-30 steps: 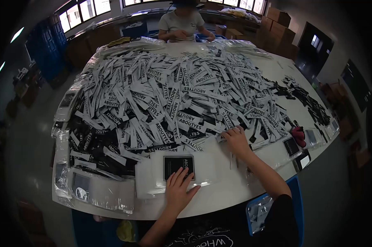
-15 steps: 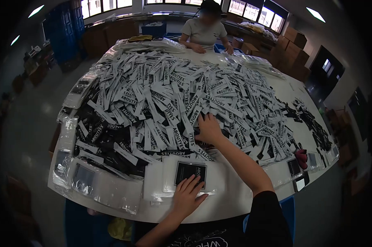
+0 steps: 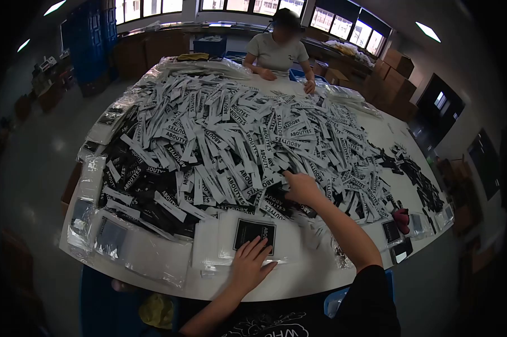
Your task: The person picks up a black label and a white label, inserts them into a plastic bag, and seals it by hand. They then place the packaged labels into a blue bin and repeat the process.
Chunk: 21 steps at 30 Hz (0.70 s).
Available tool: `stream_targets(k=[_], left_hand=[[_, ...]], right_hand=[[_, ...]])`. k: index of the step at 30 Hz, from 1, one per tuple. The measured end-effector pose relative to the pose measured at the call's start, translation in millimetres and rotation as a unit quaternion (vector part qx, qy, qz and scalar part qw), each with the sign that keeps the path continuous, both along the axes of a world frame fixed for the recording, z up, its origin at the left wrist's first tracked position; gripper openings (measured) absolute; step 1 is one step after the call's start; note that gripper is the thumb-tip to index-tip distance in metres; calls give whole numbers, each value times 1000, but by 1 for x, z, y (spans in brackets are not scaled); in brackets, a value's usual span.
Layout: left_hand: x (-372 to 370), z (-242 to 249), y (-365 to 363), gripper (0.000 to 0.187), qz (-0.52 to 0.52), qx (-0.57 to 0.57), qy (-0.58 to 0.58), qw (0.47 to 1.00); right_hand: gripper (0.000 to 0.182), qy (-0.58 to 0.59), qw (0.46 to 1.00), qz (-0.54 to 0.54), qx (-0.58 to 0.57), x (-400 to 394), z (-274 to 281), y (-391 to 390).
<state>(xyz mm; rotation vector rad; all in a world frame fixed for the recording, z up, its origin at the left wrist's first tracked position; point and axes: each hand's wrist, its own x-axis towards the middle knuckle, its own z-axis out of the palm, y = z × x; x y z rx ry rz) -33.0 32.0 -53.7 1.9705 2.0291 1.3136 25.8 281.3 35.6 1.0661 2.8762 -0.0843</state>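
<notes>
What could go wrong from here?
1. The right hand is at a loose, overlapping heap of paper strips; it may catch several or drag strays out.
2. The left hand lies flat on the clear bags; being thin and stacked, they might slide if it shifts.
3. Other plastic bags lie near the table edge; a bump could tip some off.

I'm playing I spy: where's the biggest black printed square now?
In the head view, the black printed square is just below centre, on the near side of the ABOUTYES strips and partly under the left hand.
</notes>
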Motion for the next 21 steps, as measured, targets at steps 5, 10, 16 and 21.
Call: stream_targets(k=[5,10,16,21], left_hand=[[0,2,-2,38,-3,-7,11,1000],[0,0,-4,38,0,-8,10,1000],[2,3,-3,39,13,-13,8,1000],[2,4,-5,36,41,5,14,999]], right_hand=[[58,75,995,-12,-64,49,23,6],[42,136,983,-71,-105,74,19,15],[26,269,958,97,-6,64,4,-7],[36,124,988,91,13,49,-25,-40]])
